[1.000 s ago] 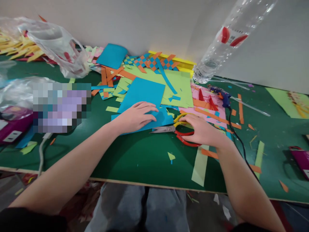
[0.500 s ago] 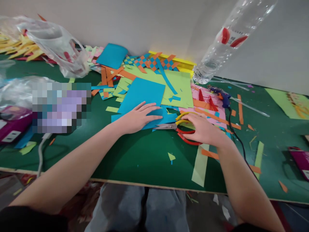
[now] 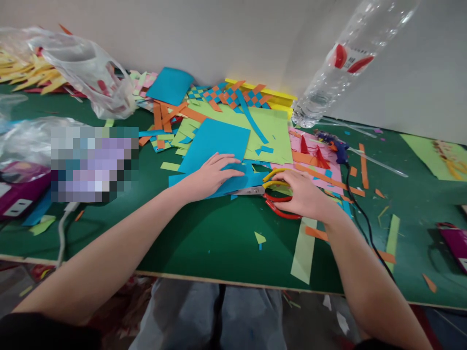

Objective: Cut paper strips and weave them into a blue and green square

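Observation:
My left hand rests on a blue paper sheet lying on the green table, fingers slightly curled and pressing its near part. My right hand is closed over the red and yellow handles of the scissors, which lie on the table. The scissors' grey blades point left and reach the edge of the blue sheet beside my left hand's fingers. Light green sheets lie beneath and behind the blue one.
A clear plastic bottle stands at the back right. A blue glue gun with a black cable lies right of the pink paper. Woven paper mats, paper strips, plastic bags and purple boxes crowd the table.
The scissors and my right hand have slid left toward the blue sheet. My left hand's fingers have shifted and curled a little on the paper.

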{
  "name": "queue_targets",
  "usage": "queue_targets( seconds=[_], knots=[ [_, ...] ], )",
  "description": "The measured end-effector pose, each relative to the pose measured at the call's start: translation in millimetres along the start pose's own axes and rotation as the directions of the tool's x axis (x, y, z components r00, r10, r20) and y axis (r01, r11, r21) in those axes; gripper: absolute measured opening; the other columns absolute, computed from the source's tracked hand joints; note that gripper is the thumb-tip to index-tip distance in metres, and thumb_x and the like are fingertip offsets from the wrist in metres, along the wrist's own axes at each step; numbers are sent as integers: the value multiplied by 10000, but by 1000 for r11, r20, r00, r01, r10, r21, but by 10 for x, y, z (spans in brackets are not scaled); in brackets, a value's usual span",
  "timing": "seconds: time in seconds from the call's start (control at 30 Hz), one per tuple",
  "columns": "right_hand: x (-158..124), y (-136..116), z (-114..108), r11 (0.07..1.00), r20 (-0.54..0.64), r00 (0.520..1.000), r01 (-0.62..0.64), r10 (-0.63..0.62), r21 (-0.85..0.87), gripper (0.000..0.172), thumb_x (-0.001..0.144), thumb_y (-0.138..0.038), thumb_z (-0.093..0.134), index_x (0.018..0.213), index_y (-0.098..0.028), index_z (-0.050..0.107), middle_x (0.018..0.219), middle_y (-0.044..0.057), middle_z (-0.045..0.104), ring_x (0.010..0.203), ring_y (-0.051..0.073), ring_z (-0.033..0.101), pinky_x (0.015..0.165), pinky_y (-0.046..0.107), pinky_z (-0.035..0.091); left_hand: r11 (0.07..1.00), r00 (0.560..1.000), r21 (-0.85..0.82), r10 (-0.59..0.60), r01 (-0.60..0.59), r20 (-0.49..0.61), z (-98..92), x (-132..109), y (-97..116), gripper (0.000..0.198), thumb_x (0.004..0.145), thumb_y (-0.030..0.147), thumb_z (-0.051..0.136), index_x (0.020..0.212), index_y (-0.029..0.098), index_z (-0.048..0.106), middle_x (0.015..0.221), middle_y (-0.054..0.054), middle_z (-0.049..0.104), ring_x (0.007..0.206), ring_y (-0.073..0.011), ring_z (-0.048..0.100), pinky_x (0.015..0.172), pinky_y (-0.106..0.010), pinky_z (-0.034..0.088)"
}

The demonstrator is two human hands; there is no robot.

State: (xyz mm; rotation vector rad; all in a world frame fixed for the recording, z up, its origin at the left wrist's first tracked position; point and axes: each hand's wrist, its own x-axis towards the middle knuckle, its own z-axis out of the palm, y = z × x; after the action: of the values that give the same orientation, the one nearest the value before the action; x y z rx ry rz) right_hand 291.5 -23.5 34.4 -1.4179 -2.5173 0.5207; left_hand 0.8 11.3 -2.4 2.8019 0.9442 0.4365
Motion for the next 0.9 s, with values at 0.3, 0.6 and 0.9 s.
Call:
queue_targets(
  seconds=[0.3,0.6,0.9],
  knots=[
    [-4,34,14,999,10,999,38,-38,32,428,732,-325,689,1136,-257,566,1292,66,581,1267,289,490,1015,468,418,995,995,80,45,-52,89,-27,-50,-62,479,955,99,373,1351,327,517,1501,-55,386,1436,-252,250,1171,-516,204],
    [22,2,35,998,26,1000,-8,6,69,396,752,-374,682,1114,-246,582,1235,71,614,1188,284,549,994,489,433,985,990,164,39,-61,132,-22,-46,-65,520,954,88,364,1378,370,471,1548,-22,315,1431,-233,273,1173,-530,177],
    [-5,40,-3,996,36,997,59,-61,65,403,748,-339,677,1133,-258,588,1252,64,605,1214,284,526,1001,474,426,992,993,122,24,-39,119,-19,-52,-59,526,955,85,370,1374,386,474,1538,-23,339,1424,-230,290,1171,-520,178]
  ],
)
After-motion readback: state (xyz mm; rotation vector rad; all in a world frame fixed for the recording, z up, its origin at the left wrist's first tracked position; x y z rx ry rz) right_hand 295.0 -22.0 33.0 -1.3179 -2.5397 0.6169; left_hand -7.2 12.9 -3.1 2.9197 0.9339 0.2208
